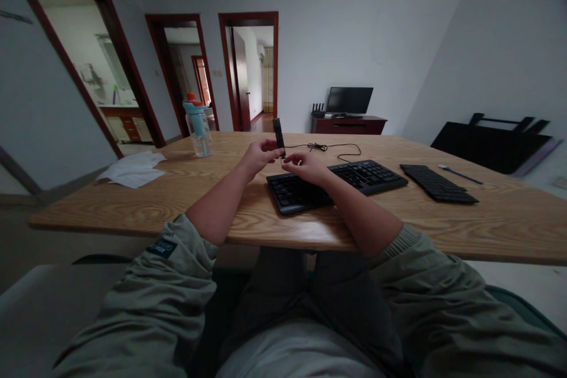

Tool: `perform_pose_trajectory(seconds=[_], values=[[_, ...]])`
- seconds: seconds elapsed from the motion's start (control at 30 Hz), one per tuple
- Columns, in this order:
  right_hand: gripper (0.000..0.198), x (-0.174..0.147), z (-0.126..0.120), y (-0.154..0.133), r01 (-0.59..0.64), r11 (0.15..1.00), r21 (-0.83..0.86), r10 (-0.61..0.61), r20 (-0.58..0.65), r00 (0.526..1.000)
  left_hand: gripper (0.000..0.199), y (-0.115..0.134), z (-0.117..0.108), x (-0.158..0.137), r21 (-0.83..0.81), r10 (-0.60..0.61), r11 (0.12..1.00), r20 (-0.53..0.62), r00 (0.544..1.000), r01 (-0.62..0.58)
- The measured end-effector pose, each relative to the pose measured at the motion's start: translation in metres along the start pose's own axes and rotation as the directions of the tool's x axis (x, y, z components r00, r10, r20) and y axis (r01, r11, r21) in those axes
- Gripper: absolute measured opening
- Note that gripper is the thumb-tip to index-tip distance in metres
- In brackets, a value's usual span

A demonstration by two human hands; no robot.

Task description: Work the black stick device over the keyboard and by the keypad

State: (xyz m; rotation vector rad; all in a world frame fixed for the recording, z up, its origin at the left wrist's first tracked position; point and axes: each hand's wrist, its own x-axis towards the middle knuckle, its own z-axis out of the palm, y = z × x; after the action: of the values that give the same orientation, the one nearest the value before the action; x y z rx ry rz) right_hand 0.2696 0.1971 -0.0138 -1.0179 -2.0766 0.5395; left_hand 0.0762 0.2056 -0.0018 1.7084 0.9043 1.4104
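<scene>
My left hand (260,156) is closed on a slim black bar-shaped piece (278,132), which stands nearly upright above the table. My right hand (306,166) is pinched close to the lower end of that piece. A thin, pale sliver shows at its fingertips, too small to name. Beneath my right hand and forearm lies a black keyboard (376,177), partly covered by them. Its thin black cable (349,145) runs behind it in a tied bundle.
A second, flat black keyboard-like panel (436,183) lies to the right, near a blue brush (460,174) with a white head. On the left are white tissues (133,169) and a clear bottle with an orange and teal lid (198,127). All rest on the wooden table (212,189).
</scene>
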Motion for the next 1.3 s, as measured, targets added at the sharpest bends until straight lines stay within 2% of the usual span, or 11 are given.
perform_pose_trajectory(seconds=[0.27,0.6,0.8,1.07,1.3], values=[[0.025,0.003,0.001,0.006,0.003,0.999,0.038,-0.003,0.006,1.0,0.04,0.005,0.001,-0.001,0.08,-0.014,0.997,-0.021,1.0,0.015],[0.019,0.002,0.001,0.004,-0.035,0.999,0.039,0.036,-0.023,0.999,0.031,0.01,0.002,-0.004,0.087,-0.02,0.996,-0.025,1.0,0.022],[0.025,-0.001,0.004,0.003,0.016,0.998,0.056,-0.019,0.038,0.999,0.03,0.006,0.003,-0.003,0.07,-0.006,0.998,-0.01,1.0,0.007],[0.038,-0.002,0.008,0.003,0.057,0.998,0.02,-0.058,0.048,0.997,0.037,0.001,0.004,-0.003,0.033,-0.01,0.999,0.083,0.997,0.007],[0.04,-0.002,0.007,0.0,0.037,0.999,0.018,-0.039,0.064,0.997,0.036,-0.002,0.005,0.0,0.042,-0.01,0.999,0.058,0.998,0.007]])
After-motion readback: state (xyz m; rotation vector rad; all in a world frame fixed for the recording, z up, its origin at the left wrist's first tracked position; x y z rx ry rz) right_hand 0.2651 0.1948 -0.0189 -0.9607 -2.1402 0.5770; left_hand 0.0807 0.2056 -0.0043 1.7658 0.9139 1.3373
